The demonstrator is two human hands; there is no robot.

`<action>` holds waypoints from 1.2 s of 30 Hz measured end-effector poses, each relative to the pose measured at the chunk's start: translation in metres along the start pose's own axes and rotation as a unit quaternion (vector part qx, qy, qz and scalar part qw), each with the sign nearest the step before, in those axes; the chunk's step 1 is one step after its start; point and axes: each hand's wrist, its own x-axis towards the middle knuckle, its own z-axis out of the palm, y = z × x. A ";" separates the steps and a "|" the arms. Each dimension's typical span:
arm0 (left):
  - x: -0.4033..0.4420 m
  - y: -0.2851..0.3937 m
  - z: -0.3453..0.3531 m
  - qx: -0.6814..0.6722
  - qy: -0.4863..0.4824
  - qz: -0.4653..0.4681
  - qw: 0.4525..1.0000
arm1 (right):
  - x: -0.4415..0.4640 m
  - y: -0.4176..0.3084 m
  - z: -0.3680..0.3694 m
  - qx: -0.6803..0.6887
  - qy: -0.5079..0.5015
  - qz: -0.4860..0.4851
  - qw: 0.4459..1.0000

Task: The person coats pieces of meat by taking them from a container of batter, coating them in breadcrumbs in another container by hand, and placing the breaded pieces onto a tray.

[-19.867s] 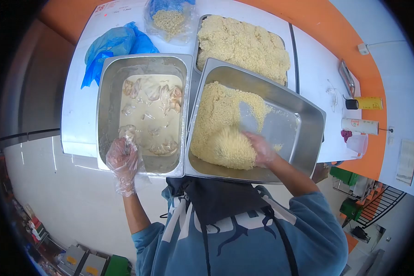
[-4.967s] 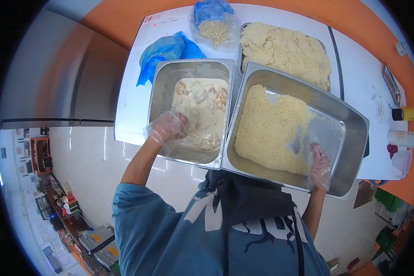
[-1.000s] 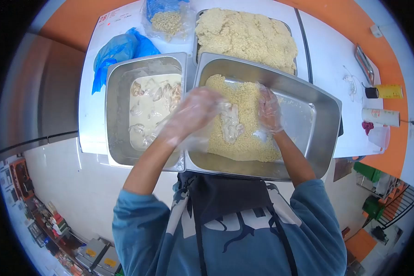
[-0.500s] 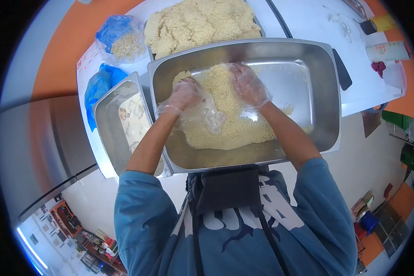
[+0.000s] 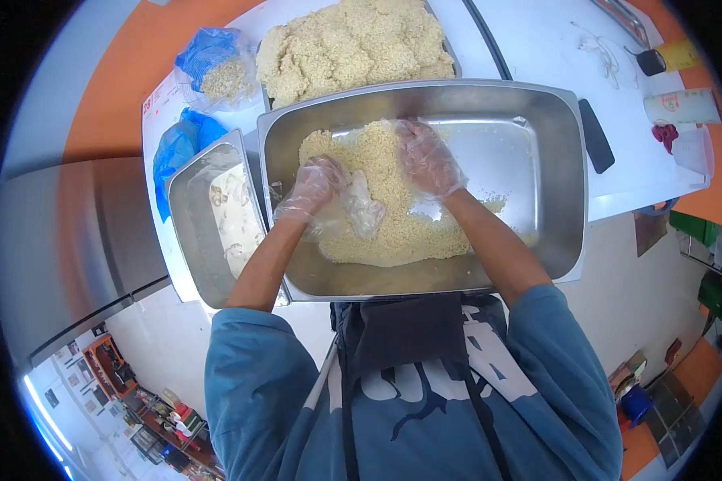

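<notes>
Left hand: one, in clear glove; low over left part of crumbs, fingers curled; closed on something or loose, cannot tell.
Right hand: one, in clear glove; at far edge of crumbs, fingers bent downward and close together; any grip among crumbs, cannot tell.
Pale wet piece: one visible; on crumbs in large steel pan, just beside left hand; contact with glove unclear.
Crumbs: one spread bed, mostly in left half of pan; partly covered by both hands.
Large steel pan: one; near rim partly behind clothing.
Small steel pan: one, left of large pan; lower right part hidden by left forearm.
White batter: one pool in small pan; lumps several, too blurred to count.
Tray: one, beyond large pan, cut off at top; heaped with crumbly yellowish mass.
Bags: two, one clear and blue bag, one blue bag; contents of latter hidden.
Counter: white, under pans and tray.
</notes>
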 end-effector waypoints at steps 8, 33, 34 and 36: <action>0.000 -0.002 -0.039 -0.073 -0.023 -0.010 0.997 | 0.004 -0.013 -0.007 -0.035 0.018 -0.037 0.999; 0.006 0.013 -0.045 -0.176 0.080 -0.068 0.979 | -0.004 -0.004 -0.004 0.253 -0.023 0.054 0.966; 0.003 0.019 -0.044 0.032 0.062 -0.015 0.997 | -0.004 -0.005 -0.006 0.194 -0.028 0.041 0.980; -0.002 0.016 -0.044 0.021 0.061 -0.028 0.998 | -0.005 -0.010 -0.008 0.372 -0.020 0.088 0.924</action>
